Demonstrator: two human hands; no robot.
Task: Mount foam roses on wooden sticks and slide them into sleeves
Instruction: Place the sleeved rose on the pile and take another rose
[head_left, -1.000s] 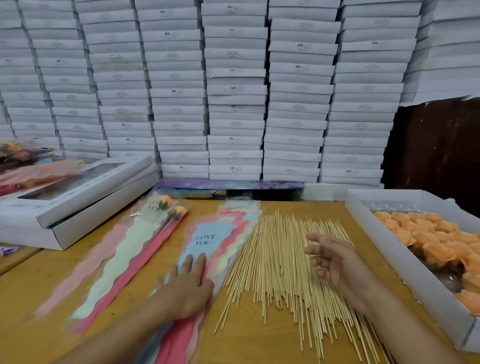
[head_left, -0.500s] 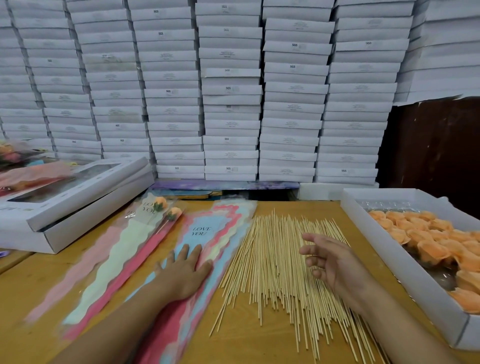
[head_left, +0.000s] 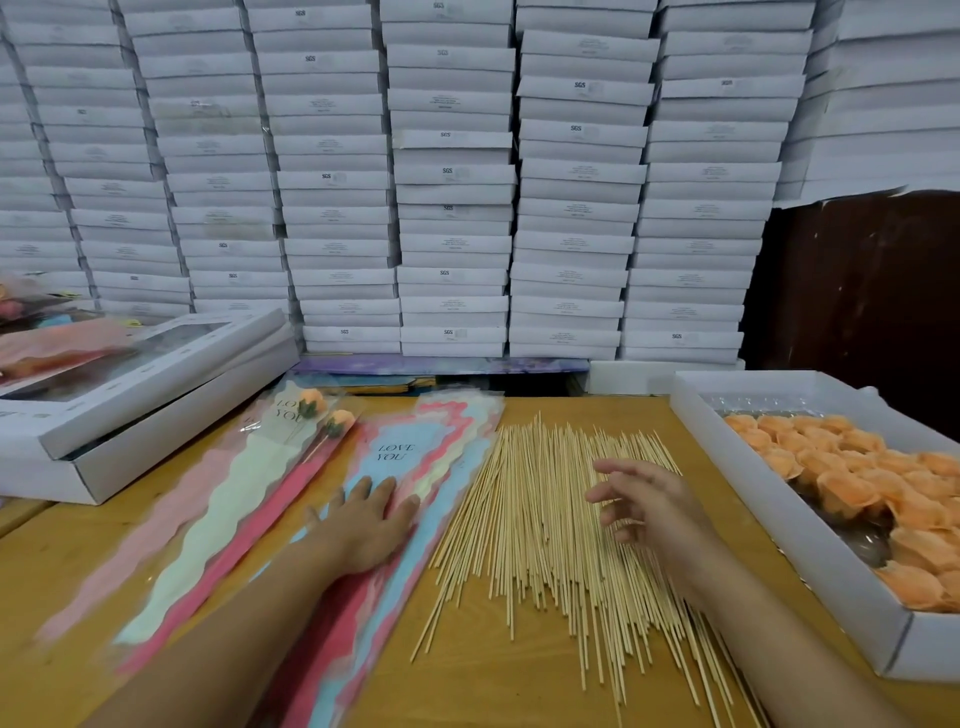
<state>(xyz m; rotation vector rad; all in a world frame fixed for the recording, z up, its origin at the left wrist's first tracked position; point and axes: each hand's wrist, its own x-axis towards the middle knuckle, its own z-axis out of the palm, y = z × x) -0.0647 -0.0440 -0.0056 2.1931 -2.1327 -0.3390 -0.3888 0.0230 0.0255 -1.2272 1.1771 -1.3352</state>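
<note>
Head view: left hand presses flat on the sleeve stack to steady it, while right hand hovers loosely curled and empty above mid-bench wooden sticks, likely to pick one.

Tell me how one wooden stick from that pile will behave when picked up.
The wooden sticks look very thin and long, so one is probably light and may flex or snap. Round and loosely fanned on the table, they would likely roll and be fiddly to pinch singly for the right hand hovering above.
</note>
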